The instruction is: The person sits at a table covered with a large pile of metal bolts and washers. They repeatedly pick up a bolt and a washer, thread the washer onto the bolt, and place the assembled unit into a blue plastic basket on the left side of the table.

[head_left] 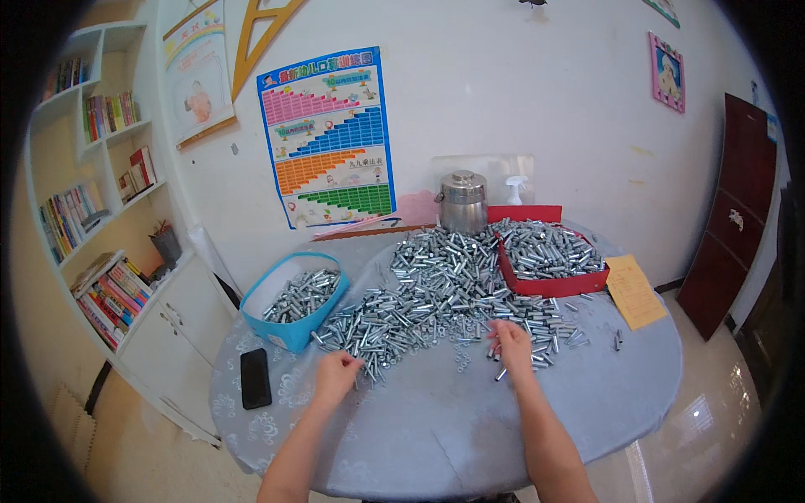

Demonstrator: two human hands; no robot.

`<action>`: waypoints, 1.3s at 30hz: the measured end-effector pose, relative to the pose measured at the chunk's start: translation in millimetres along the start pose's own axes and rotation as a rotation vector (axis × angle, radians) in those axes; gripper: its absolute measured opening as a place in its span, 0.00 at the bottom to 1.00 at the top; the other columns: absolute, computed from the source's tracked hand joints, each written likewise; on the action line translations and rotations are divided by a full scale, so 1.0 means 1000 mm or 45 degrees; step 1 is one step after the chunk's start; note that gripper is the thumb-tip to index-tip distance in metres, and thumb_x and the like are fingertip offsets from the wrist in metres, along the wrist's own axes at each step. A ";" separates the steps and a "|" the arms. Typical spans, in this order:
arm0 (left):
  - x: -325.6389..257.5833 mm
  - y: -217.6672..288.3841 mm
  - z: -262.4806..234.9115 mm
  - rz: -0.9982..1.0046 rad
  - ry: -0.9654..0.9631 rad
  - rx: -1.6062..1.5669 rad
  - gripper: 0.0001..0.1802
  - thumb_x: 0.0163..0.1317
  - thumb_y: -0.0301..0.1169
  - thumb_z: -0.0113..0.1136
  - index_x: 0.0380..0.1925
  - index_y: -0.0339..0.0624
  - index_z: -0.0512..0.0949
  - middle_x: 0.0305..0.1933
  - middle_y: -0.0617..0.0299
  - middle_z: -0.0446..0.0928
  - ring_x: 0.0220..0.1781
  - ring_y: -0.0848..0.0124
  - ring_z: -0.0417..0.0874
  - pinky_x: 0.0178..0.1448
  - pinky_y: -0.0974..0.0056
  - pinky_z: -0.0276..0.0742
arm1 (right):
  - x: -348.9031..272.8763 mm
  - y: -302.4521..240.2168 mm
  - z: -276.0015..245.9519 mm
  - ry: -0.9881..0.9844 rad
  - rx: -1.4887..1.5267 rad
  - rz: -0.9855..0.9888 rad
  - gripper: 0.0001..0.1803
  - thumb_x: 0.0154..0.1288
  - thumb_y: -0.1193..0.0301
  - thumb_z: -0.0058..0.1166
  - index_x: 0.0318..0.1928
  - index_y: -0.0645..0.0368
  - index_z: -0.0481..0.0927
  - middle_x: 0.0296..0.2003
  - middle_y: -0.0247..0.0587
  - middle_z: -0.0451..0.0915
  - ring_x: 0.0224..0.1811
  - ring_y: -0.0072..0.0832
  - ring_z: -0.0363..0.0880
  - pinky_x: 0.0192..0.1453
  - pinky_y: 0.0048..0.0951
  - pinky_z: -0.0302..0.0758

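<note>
The left hand [337, 373] curls its fingers at the near edge of the heap of shiny metal bolts [436, 285] on the round grey table [470, 427]; whether it pinches one is unclear. The right hand [511, 345] rests fingers-down among bolts. A blue plastic bin [289, 323] and black phone [255, 378] lie left; a red tray [553, 285] stands behind.

Two bare forearms, left hand [337, 375] and right hand [511, 345] ungloved, no sleeves or jewellery.

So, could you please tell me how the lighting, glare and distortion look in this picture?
Head view: even daylight with soft shadows; glare on the glossy floor tiles lower right; fisheye bends the white bookshelf and dark red door near the black rim; the heap of shiny metal bolts stays fairly sharp.
</note>
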State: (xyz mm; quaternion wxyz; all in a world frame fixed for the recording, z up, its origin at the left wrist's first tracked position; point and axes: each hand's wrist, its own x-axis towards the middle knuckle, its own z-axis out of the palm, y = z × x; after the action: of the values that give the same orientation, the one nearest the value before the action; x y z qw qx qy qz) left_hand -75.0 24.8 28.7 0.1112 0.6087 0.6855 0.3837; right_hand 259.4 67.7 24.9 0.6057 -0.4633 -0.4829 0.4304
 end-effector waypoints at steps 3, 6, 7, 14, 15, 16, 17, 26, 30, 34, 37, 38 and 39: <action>-0.020 0.014 0.017 -0.093 -0.049 0.133 0.16 0.42 0.40 0.65 0.16 0.37 0.76 0.18 0.54 0.75 0.22 0.60 0.76 0.28 0.60 0.70 | 0.011 -0.013 -0.024 0.232 -0.029 -0.033 0.13 0.62 0.65 0.45 0.37 0.60 0.78 0.23 0.31 0.76 0.20 0.13 0.67 0.22 0.15 0.63; -0.021 0.016 0.032 -0.179 -0.029 0.176 0.17 0.39 0.42 0.66 0.15 0.38 0.76 0.18 0.54 0.76 0.22 0.58 0.76 0.28 0.58 0.70 | 0.021 -0.001 -0.050 0.325 -0.343 -0.214 0.12 0.60 0.65 0.48 0.36 0.62 0.78 0.24 0.35 0.78 0.22 0.16 0.71 0.25 0.18 0.67; -0.020 0.016 0.034 -0.214 -0.023 0.169 0.17 0.39 0.42 0.67 0.14 0.38 0.76 0.19 0.54 0.76 0.22 0.58 0.77 0.27 0.58 0.70 | 0.019 -0.002 -0.054 0.371 -0.563 -0.198 0.12 0.53 0.65 0.54 0.33 0.60 0.80 0.25 0.39 0.79 0.26 0.24 0.76 0.31 0.24 0.71; -0.019 0.000 0.046 -0.247 0.099 0.028 0.13 0.41 0.36 0.64 0.16 0.39 0.74 0.18 0.55 0.75 0.21 0.61 0.76 0.27 0.60 0.70 | -0.002 -0.024 -0.051 -0.401 -1.313 0.178 0.11 0.41 0.66 0.59 0.30 0.51 0.82 0.27 0.36 0.80 0.30 0.29 0.78 0.35 0.27 0.72; -0.020 0.005 0.044 -0.239 0.108 -0.020 0.12 0.42 0.35 0.63 0.16 0.38 0.73 0.18 0.56 0.75 0.21 0.63 0.76 0.26 0.61 0.70 | -0.002 -0.022 -0.051 -0.573 -1.356 0.134 0.12 0.39 0.67 0.60 0.31 0.50 0.82 0.28 0.37 0.80 0.32 0.30 0.78 0.36 0.28 0.73; -0.022 0.013 0.040 -0.231 0.116 -0.069 0.11 0.43 0.33 0.62 0.16 0.38 0.72 0.18 0.56 0.75 0.20 0.64 0.76 0.25 0.62 0.69 | -0.003 -0.019 -0.052 -0.613 -1.391 0.121 0.12 0.39 0.68 0.58 0.31 0.49 0.82 0.29 0.37 0.80 0.33 0.30 0.78 0.36 0.29 0.73; -0.024 0.019 0.036 -0.226 0.129 -0.115 0.11 0.44 0.32 0.61 0.16 0.38 0.71 0.17 0.57 0.74 0.20 0.66 0.75 0.25 0.63 0.69 | -0.005 -0.015 -0.051 -0.657 -1.423 0.105 0.12 0.40 0.68 0.57 0.31 0.48 0.82 0.29 0.36 0.80 0.33 0.31 0.78 0.37 0.29 0.73; -0.043 0.053 0.048 -0.092 -0.378 -0.850 0.05 0.61 0.29 0.47 0.34 0.40 0.64 0.17 0.63 0.71 0.15 0.81 0.66 0.18 0.76 0.59 | -0.013 -0.025 -0.025 -0.619 -1.289 0.053 0.13 0.43 0.68 0.56 0.34 0.54 0.79 0.30 0.40 0.80 0.35 0.34 0.78 0.40 0.31 0.73; -0.055 0.046 0.063 0.062 -0.269 -0.728 0.08 0.59 0.31 0.51 0.30 0.37 0.73 0.20 0.70 0.70 0.22 0.84 0.65 0.25 0.77 0.60 | -0.018 -0.020 0.003 -0.653 -0.873 -0.062 0.13 0.48 0.67 0.57 0.36 0.59 0.77 0.30 0.43 0.79 0.34 0.33 0.78 0.40 0.29 0.73; -0.059 0.048 0.057 -0.041 -0.347 -0.825 0.09 0.58 0.33 0.54 0.28 0.37 0.77 0.21 0.73 0.69 0.23 0.84 0.63 0.27 0.77 0.59 | -0.031 -0.029 0.026 -0.719 -0.680 -0.074 0.11 0.52 0.70 0.56 0.37 0.59 0.77 0.33 0.40 0.78 0.37 0.27 0.77 0.43 0.27 0.71; -0.058 0.048 0.057 -0.035 -0.350 -0.861 0.10 0.58 0.33 0.54 0.28 0.37 0.78 0.19 0.73 0.67 0.22 0.84 0.62 0.25 0.76 0.58 | -0.034 -0.014 0.034 -0.786 -0.577 -0.098 0.11 0.53 0.71 0.55 0.38 0.58 0.77 0.34 0.38 0.78 0.38 0.26 0.76 0.44 0.26 0.70; -0.059 0.048 0.057 -0.036 -0.369 -0.853 0.10 0.58 0.33 0.53 0.28 0.38 0.78 0.19 0.73 0.67 0.22 0.84 0.62 0.25 0.76 0.58 | -0.035 -0.013 0.035 -0.788 -0.586 -0.116 0.11 0.53 0.71 0.55 0.38 0.58 0.77 0.34 0.38 0.78 0.38 0.26 0.76 0.44 0.26 0.70; -0.058 0.048 0.057 -0.040 -0.387 -0.846 0.10 0.58 0.33 0.53 0.28 0.38 0.78 0.19 0.74 0.67 0.22 0.85 0.62 0.25 0.77 0.58 | -0.037 -0.014 0.037 -0.792 -0.595 -0.133 0.11 0.53 0.71 0.56 0.38 0.58 0.77 0.34 0.38 0.78 0.38 0.26 0.76 0.43 0.26 0.70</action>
State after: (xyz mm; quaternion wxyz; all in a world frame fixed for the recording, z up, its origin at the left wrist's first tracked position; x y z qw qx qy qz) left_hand 9.5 -8.5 3.3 0.4093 0.5788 0.5083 0.4890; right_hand 218.1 34.8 36.0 0.3297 -0.4111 -0.7512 0.3974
